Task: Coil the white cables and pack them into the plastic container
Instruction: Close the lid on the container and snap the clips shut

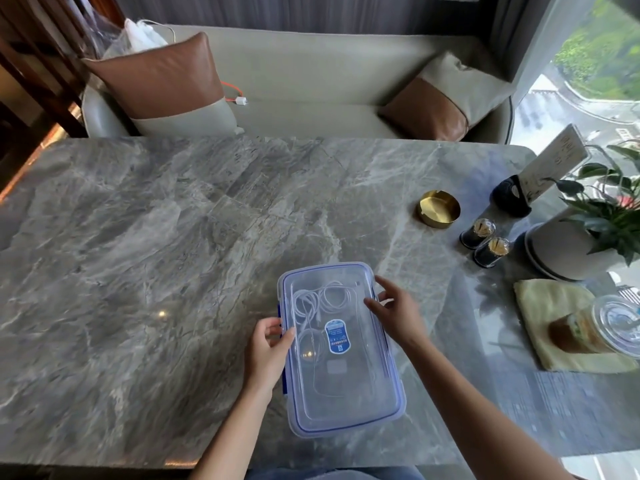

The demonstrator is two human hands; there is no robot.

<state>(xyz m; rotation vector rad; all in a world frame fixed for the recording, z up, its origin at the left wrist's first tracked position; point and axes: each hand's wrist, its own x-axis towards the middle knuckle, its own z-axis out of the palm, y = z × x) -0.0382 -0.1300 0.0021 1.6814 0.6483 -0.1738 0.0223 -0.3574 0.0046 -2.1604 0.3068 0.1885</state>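
A clear plastic container (pixel 349 403) with a blue-trimmed lid stands on the marble table near the front edge. The lid is on it and bears a blue oval label (pixel 337 336). Through the lid I see coiled white cables (pixel 313 301) lying inside, toward the far end. My left hand (pixel 268 351) grips the container's left edge, thumb over the lid rim and fingers curled at the side. My right hand (pixel 394 311) is at the right edge near the far corner, fingers spread and lightly bent, fingertips touching the lid.
On the right of the marble table (pixel 156 254) are a brass ashtray (pixel 439 207), two toothpick jars (pixel 485 242), a potted plant (pixel 585 237), a yellow cloth (pixel 543 317) with a glass jar (pixel 595 327) lying on it. A sofa with cushions stands behind the table.
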